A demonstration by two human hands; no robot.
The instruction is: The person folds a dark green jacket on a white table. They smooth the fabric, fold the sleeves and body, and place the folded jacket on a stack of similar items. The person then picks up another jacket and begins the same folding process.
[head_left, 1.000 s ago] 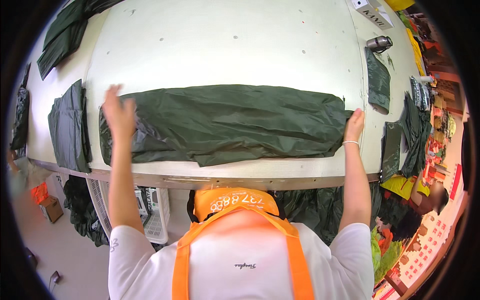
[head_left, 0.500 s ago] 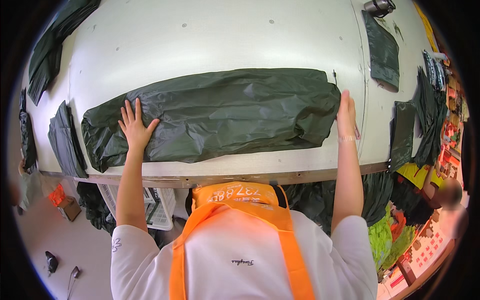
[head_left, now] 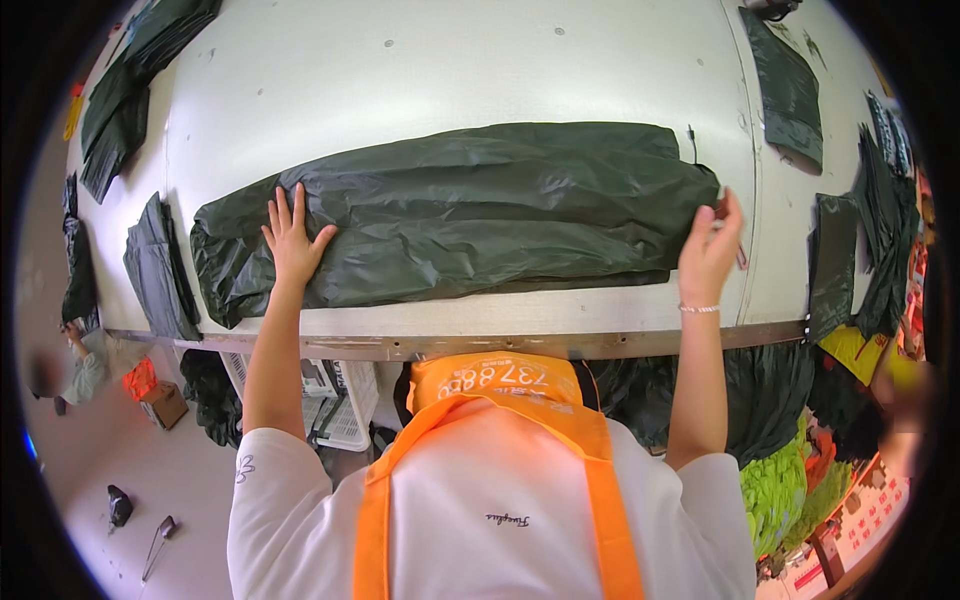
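A long piece of thin, shiny dark green fabric [head_left: 480,220] lies in folded layers across the pale table in front of me. Flat on its left part rests my left hand [head_left: 295,243], fingers spread. At the fabric's right end my right hand [head_left: 710,255] is curled, thumb and fingers closing at the edge. A small thin object [head_left: 742,258], too small to name, shows beside that hand's outer side. Part of the fabric edge is hidden by the hand.
Folded dark green pieces lie on the table [head_left: 450,90] at left [head_left: 162,268] and right [head_left: 832,265]. A white crate [head_left: 348,415] stands below the table edge. Bright green cloth [head_left: 775,500] is heaped at lower right. Another person [head_left: 85,375] is at far left.
My right hand has gone from straight fingers alongside the fabric's end to curled fingers at its edge. The fabric's right part looks smoother. The whole view has shifted slightly.
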